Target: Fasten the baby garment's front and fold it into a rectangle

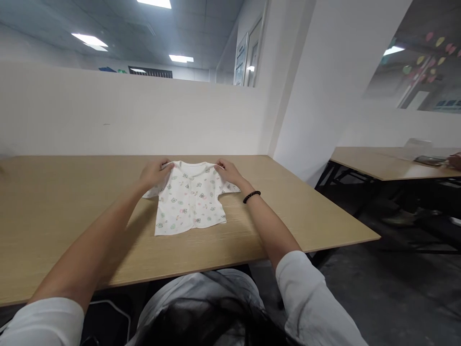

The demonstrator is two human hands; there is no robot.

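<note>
A small white baby shirt (190, 202) with printed little figures lies spread on the wooden table (288, 206), its neckline toward the far edge and its hem toward me. My left hand (155, 173) pinches the shoulder on the left side. At the opposite shoulder, my right hand (228, 172) grips the cloth between thumb and fingers. The short sleeves stick out below both hands. Around my right wrist is a black bead bracelet (251, 196).
A white partition wall (137, 115) runs along the table's far edge. To the right stands another wooden table (382, 161), with part of a person's hand (455, 161) at its far side. Dark floor (360, 283) lies between.
</note>
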